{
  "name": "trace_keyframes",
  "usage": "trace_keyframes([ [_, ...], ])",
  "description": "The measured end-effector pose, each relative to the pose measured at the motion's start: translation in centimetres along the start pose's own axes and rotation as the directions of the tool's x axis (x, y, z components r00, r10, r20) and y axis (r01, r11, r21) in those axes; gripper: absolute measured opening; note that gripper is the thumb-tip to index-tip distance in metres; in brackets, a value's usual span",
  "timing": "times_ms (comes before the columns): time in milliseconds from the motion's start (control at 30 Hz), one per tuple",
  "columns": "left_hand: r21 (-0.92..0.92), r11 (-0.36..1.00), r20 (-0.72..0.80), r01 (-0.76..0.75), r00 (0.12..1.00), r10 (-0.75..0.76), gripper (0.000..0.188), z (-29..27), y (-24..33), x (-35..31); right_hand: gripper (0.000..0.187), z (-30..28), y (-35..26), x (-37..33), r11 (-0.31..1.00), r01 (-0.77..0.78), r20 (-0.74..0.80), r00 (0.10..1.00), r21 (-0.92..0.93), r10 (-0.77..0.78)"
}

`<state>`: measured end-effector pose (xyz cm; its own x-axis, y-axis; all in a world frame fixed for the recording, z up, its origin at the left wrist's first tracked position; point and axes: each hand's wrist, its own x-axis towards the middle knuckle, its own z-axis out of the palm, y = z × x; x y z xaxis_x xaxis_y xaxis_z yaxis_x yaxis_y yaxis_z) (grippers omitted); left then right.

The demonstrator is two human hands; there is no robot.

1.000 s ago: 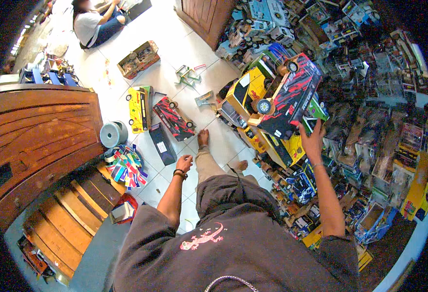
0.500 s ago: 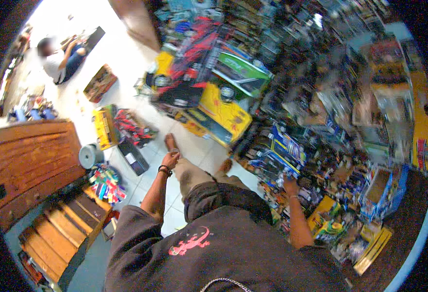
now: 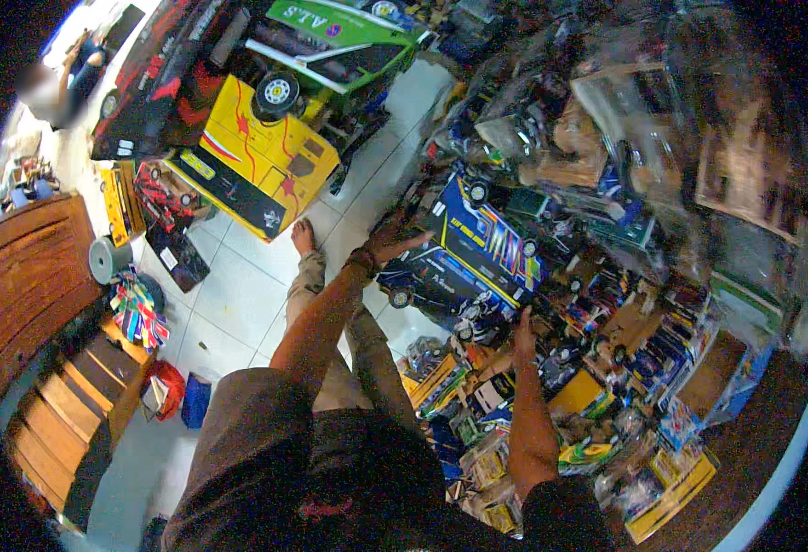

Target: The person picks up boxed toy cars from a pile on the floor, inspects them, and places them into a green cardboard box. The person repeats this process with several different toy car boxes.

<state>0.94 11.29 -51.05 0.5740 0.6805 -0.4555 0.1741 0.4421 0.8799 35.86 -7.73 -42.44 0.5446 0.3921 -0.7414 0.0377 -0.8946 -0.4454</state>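
Amid heaped toy boxes: left hand (image 3: 390,241) spread wide, steadying blue toy-truck box (image 3: 473,248) by its end; right hand (image 3: 523,324) open, braced beneath it.

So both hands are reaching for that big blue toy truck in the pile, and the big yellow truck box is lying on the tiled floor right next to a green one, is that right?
Not quite. In the head view the left hand and right hand do reach the blue toy truck, but the yellow truck box is held up off the tiled floor, stacked with the green box above it.
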Motion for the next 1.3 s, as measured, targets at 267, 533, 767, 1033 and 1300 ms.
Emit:
trace_keyframes([
  [267,0.005,0.999,-0.027,0.041,0.999,-0.041,0.114,1.8,-2.1,4.4,0.111,2.1,2.6,7.6,0.964,-0.033,0.164,0.986,0.265,-0.011],
  [533,0.019,1.000,-0.128,0.010,0.992,-0.008,0.100,1.5,-4.6,6.0,0.113,1.1,10.4,13.7,0.958,0.177,0.064,0.979,0.226,-0.196],
  [767,-0.023,0.999,-0.105,0.024,0.994,-0.026,0.110,1.8,-5.1,5.5,0.082,1.8,4.4,7.7,0.911,0.004,0.137,0.988,0.412,-0.066],
  [1033,-0.254,0.942,0.072,0.217,0.976,-0.206,0.110,2.1,-0.4,2.6,0.098,2.0,-2.1,1.5,0.899,-0.222,0.229,0.963,0.378,0.142],
  [1300,-0.127,0.990,-0.146,0.068,0.986,-0.086,0.119,2.9,4.3,-1.5,0.076,0.8,3.3,5.0,0.828,-0.191,0.318,0.948,0.527,0.016],
])
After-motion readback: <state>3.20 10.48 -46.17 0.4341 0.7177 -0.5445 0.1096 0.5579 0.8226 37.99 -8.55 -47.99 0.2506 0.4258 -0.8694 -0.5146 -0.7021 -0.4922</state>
